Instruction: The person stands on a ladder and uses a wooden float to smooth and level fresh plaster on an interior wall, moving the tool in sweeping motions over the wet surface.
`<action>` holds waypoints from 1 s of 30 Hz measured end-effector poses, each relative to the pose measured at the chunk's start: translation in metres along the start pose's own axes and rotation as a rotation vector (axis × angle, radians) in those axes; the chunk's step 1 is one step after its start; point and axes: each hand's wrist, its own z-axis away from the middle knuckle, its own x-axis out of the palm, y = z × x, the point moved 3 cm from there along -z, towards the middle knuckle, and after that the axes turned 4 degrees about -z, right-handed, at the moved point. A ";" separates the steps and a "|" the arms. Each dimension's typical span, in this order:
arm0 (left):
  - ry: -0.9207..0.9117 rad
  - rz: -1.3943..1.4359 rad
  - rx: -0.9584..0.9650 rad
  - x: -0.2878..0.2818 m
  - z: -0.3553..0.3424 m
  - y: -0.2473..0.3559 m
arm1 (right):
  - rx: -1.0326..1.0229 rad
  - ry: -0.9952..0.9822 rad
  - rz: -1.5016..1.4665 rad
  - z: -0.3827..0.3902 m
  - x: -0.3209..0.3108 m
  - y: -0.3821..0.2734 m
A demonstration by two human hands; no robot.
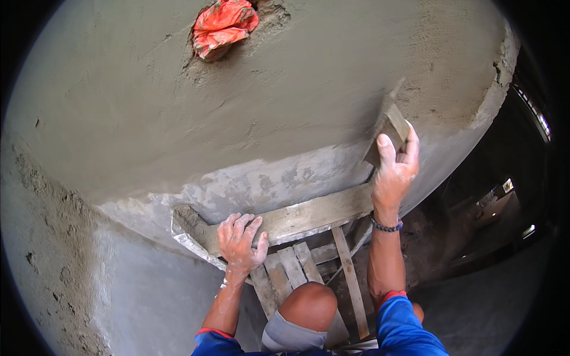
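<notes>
My right hand (pixel 394 169) grips a plastering float (pixel 396 123), its flat board tilted against the wet grey plaster (pixel 309 83) on the wall. The thumb and fingers wrap round the float's back, and its handle is mostly hidden by them. My left hand (pixel 240 242), dusted with plaster, rests over a wooden plank (pixel 314 212) below the plastered area. Its fingers lie apart on the wood and hold nothing. A crumpled orange-red plastic bag (pixel 224 28) is stuffed into a hole in the wall, with rough mortar around it.
A strip of bare, blotchy wall (pixel 267 178) runs under the wet plaster. Wet mortar (pixel 193 221) sits at the plank's left end. Scaffold boards (pixel 291 266) lie beneath my knee. At left, rough mortar (pixel 59 243) covers the adjoining wall; a drop opens at right, past the wall's edge (pixel 504 59).
</notes>
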 end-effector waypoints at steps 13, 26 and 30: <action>-0.031 -0.019 -0.079 -0.001 -0.003 -0.005 | -0.369 -0.379 0.333 0.072 0.033 0.016; -0.117 0.018 -0.154 0.005 -0.006 0.000 | -0.547 -0.362 0.386 0.090 0.109 -0.008; -0.124 0.019 -0.159 0.002 -0.008 0.000 | -0.663 -0.746 0.532 0.117 0.100 0.011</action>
